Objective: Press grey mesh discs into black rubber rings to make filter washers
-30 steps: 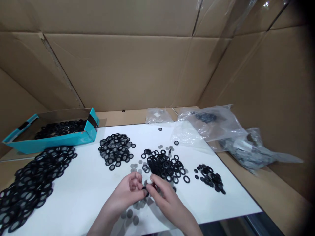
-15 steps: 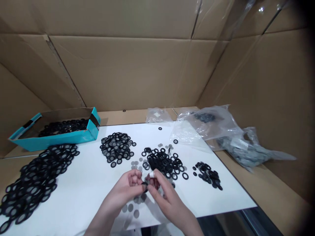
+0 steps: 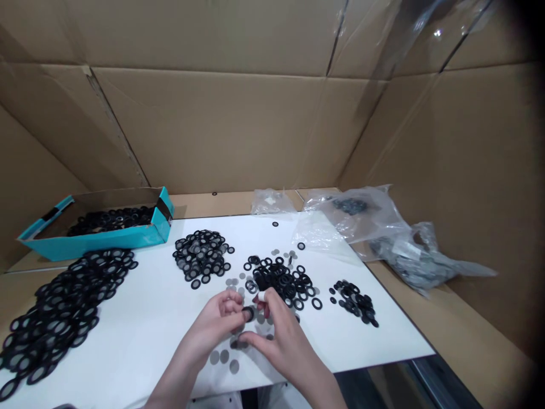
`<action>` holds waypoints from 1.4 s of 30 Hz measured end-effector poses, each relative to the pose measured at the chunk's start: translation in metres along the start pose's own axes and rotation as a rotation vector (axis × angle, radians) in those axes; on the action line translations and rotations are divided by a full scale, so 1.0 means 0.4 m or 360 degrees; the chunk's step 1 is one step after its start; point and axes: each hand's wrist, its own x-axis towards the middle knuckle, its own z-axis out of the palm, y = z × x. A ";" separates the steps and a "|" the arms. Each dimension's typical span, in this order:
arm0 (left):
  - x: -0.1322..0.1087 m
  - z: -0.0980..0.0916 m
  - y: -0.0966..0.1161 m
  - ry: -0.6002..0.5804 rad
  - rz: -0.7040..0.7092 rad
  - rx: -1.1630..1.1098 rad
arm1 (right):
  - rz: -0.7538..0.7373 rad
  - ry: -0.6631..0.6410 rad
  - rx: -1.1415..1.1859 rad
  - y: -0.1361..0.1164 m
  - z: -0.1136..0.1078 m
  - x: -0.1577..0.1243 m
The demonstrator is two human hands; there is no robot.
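Note:
My left hand point(image 3: 212, 324) is pinching a small black rubber ring point(image 3: 248, 313) at its fingertips. My right hand point(image 3: 283, 335) is beside it with its fingers spread. A white-taped fingertip point(image 3: 261, 296) is raised near the ring, and the thumb reaches low over several flat grey mesh discs point(image 3: 224, 356) lying loose on the white sheet point(image 3: 136, 352). A heap of black rings point(image 3: 283, 283) lies just beyond both hands.
Other piles of black rings lie left point(image 3: 200, 255) and right point(image 3: 353, 301), and a long band point(image 3: 59, 312) runs along the left. A teal box point(image 3: 91, 244) holds more rings. Plastic bags point(image 3: 353, 213) lie at the back right, against cardboard walls point(image 3: 221, 130).
My right hand has opened, its thumb dropping away from the ring toward the grey discs. The left hand still pinches the ring, and the whole view has shifted slightly.

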 end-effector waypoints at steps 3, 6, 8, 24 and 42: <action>0.040 -0.068 0.014 0.0333 0.0268 0.0492 | 0.0024 -0.0033 -0.0172 0.015 0.005 -0.005; 0.085 -0.137 0.037 0.0727 0.0473 0.1231 | -0.0003 -0.0065 -0.0400 0.024 0.016 -0.008; 0.108 -0.156 0.053 0.0909 0.0594 0.1584 | -0.0028 -0.0049 -0.0520 0.025 0.028 -0.005; 0.134 0.015 -0.018 0.0382 0.0900 0.2077 | -0.0061 0.0020 -0.0520 0.038 0.045 0.008; 0.046 0.026 0.007 0.0030 0.0428 0.0280 | 0.0474 0.0578 0.1022 0.054 0.042 0.039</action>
